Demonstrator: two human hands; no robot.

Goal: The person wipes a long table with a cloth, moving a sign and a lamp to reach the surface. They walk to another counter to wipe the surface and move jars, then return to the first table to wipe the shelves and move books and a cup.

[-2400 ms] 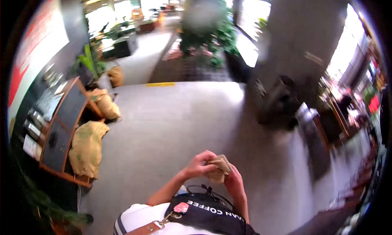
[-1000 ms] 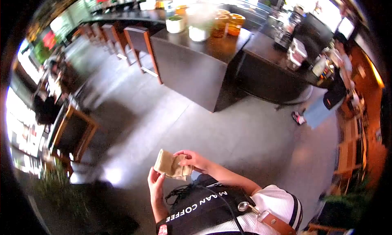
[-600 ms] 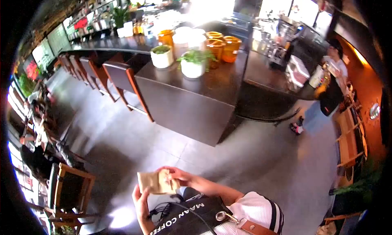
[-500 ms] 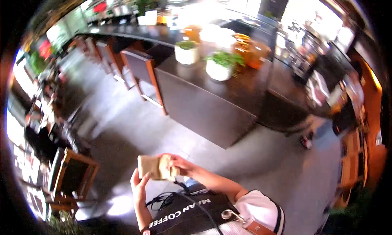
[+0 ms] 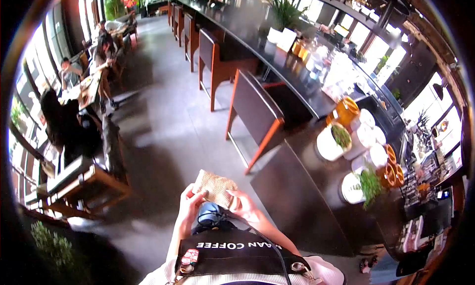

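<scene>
A folded tan cloth (image 5: 214, 187) is held in front of my chest, above my black apron (image 5: 232, 253). My left hand (image 5: 187, 204) grips its left edge from below. My right hand (image 5: 244, 207) pinches its right side with fingers curled over the fabric. Both hands stay close together over the grey floor.
A long dark bar counter (image 5: 302, 186) runs along my right, with white plant pots (image 5: 330, 144) and orange jars (image 5: 345, 110) on top. Tall wooden bar chairs (image 5: 253, 111) stand beside it. Seated people at tables (image 5: 74, 97) fill the left; a grey aisle (image 5: 168, 87) runs ahead.
My view has swung round from facing the counter's end to looking along the aisle. The cloth remains in both hands, now turned and held nearer my chest.
</scene>
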